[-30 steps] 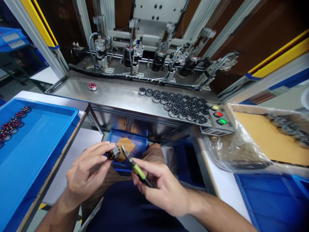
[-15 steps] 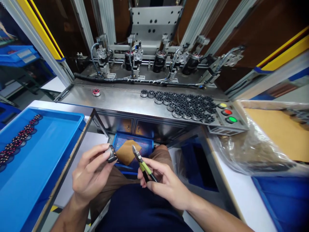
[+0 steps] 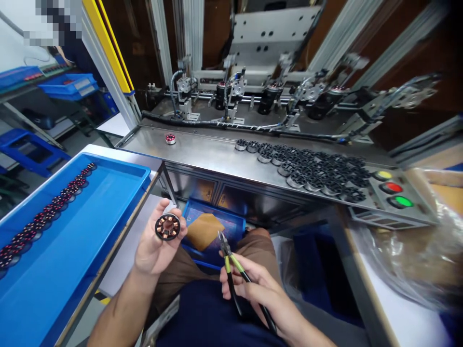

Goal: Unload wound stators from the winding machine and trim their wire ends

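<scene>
My left hand grips a round stator by its edge, its face with copper windings turned toward the camera. In my right hand are cutting pliers with green and black handles, the handles spread and the tips pointing up and away. The pliers and the stator are apart. Many black-topped metal rings stand packed together on the steel ledge. Alone at the ledge's left part sits a red-and-silver stator.
A blue tray at left holds rows of wound stators. Below the ledge, a blue bin contains brown paper. Yellow, red and green buttons are at right, beside a plastic-lined box. Machine fixtures stand behind.
My left hand has turned the stator so its face shows. The plier handles have spread wider in my right hand. The camera view has swung left.
</scene>
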`<act>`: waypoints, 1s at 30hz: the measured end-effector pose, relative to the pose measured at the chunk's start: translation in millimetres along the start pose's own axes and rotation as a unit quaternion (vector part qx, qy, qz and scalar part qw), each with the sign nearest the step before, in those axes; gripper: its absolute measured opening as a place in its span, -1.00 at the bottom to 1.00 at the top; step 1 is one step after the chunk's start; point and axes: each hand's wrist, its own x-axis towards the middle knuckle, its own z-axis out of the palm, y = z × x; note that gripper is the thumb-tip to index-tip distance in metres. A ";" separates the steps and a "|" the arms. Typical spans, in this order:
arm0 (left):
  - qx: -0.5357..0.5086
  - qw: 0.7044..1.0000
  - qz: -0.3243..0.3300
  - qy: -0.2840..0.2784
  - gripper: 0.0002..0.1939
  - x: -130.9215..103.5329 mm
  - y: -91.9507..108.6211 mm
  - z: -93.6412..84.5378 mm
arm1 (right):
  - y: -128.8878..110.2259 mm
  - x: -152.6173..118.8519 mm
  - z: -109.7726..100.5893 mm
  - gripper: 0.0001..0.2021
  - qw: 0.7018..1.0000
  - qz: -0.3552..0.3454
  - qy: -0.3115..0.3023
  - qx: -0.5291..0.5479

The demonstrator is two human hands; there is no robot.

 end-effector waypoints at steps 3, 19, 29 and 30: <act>0.045 0.999 0.009 0.002 -0.41 -0.3 -0.9 -2.7 | 0.1 -0.5 -0.1 -0.61 1.000 0.003 0.008 0.005; 0.241 0.963 0.015 0.118 -0.34 -31.8 38.6 -37.3 | 13.7 9.1 -2.5 -0.49 0.999 0.017 0.003 0.050; 0.688 0.649 0.049 0.323 -0.59 41.0 151.7 -180.5 | -146.2 119.3 1.2 -0.40 0.712 -0.376 0.094 -0.586; 0.704 0.630 0.050 0.325 -0.65 56.6 153.7 -191.9 | -164.5 145.9 3.5 -0.36 0.655 -0.382 0.123 -0.640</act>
